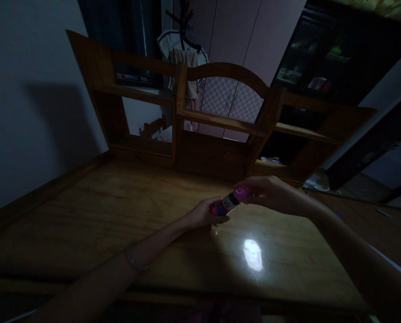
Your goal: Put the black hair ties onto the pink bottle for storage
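Note:
A small pink-capped bottle [228, 203] with a dark, blue and pink-red label is held tilted above the wooden desk, its cap pointing up and to the right. My left hand [205, 213] is closed around its lower part. At the other end, the fingers of my right hand [268, 193] are closed on the pink cap [241, 193]. Some of the bottle's base is hidden by the left hand, and the dim light leaves its print unreadable. A bracelet circles my left wrist.
The wooden desk top [119, 206] carries a bright light reflection near its front. A wooden shelf unit [217, 120] rises along its back edge. Behind stand a coat rack with clothes [185, 54], pale wardrobe doors and a dark glass cabinet. A wall borders the left side.

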### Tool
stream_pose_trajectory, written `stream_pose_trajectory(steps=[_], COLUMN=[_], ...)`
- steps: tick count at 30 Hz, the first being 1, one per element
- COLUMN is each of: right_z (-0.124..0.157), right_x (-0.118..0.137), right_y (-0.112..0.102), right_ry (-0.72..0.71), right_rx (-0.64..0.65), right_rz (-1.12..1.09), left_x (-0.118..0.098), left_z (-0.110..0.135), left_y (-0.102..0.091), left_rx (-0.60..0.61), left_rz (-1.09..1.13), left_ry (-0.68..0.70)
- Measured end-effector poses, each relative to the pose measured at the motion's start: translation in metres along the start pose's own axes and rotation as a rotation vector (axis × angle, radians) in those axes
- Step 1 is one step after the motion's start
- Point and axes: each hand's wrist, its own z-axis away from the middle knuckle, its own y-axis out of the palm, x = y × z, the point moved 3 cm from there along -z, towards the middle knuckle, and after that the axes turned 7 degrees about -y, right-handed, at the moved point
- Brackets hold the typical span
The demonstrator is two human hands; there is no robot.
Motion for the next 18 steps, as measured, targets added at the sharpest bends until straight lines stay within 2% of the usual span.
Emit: stream_pose_trajectory(steps=[4,6,9,12,15,18], right_z=[-0.005,-0.005,-0.004,-0.003,-0.002,-0.001], right_x=[-0.009,-0.011,-0.008,-0.007,-0.012,-0.014], right_y=[0.004,0.004,0.000,0.001,0.004,0.005], right_ry=[0.132,0.163,0.062,-0.060,0.024,0.062], right_rx=[0.043,0.006,-0.094,-0.063,0.019,0.004], right_rz=[-0.004,0.035,0.016,-0.047,0.035,0.097], left_x=[-0.002,-0.005,-0.008,-0.007,-0.005,-0.007], left_z=[0.000,0.001,0.001,0.001,0.001,0.001], left_y=[-0.001,-0.003,-0.005,-0.006,-0.005,-0.004], left_rx=[-0.079,-0.122,-0.155,-0.152,-0.127,-0.141], left_rz=[0.009,-0.008,-0.041,-0.059,-0.036,-0.036], left_ry=[0.005,0.036,0.068,0.051,0.046,0.075])
